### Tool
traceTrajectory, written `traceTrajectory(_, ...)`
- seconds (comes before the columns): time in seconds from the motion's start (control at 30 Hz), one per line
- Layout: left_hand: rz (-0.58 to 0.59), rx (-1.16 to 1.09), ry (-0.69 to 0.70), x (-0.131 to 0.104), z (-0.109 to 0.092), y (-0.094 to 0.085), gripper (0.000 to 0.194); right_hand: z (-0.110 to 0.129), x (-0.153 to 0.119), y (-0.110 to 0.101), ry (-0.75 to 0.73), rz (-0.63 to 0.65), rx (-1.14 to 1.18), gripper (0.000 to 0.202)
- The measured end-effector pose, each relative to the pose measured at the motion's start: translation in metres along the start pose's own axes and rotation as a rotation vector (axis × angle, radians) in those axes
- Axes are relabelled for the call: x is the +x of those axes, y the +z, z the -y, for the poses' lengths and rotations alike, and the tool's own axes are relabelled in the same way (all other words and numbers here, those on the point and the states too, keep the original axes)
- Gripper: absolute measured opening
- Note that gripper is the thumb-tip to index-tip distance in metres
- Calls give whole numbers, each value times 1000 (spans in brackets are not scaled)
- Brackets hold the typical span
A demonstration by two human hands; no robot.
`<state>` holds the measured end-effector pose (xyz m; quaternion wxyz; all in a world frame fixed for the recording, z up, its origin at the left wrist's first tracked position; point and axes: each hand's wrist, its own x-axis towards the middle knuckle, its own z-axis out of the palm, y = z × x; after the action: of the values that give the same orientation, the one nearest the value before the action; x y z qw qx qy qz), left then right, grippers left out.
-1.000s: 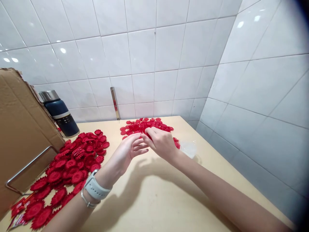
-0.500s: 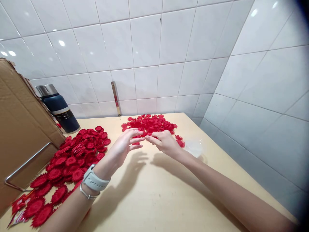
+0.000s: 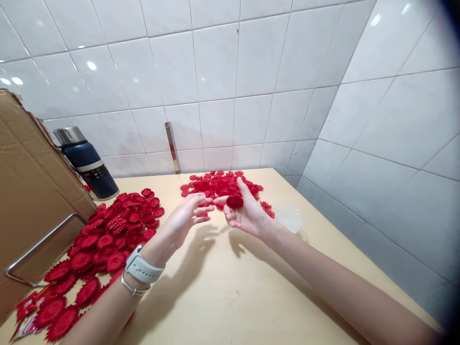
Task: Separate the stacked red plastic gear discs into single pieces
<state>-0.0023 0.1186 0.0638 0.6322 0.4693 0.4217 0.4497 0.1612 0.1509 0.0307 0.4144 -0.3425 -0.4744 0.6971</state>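
My right hand [image 3: 246,211] is turned palm up over the middle of the table, fingers apart, with a dark red ruffled disc [image 3: 235,202] resting on it. My left hand [image 3: 189,211], with a pale watch on the wrist, is beside it with spread fingers; nothing shows in it. The fingertips of both hands nearly meet. Behind them lies a heap of small red ruffled discs [image 3: 219,181]. Near my left forearm a larger pile of red discs [image 3: 106,239] covers the left of the table.
A cardboard box [image 3: 32,177] with a metal wire handle stands at the left, beside a dark blue bottle [image 3: 89,160]. A clear plastic piece [image 3: 289,219] lies right of my right hand. Tiled walls border the table [image 3: 230,297].
My right hand has turned from palm down with pinched fingers to palm up and opened, bringing the red disc into view. My left hand has hardly moved.
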Motion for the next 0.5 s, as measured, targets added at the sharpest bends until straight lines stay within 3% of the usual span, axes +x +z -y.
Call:
traceTrajectory(0.27, -13, 4, -15, 2, 1, 2, 17, -6, 0, 0, -20, -8, 69, 53)
traceTrajectory(0.5, -12, -4, -25, 4, 6, 1, 15, -4, -4, 3, -110, -41, -160, 52)
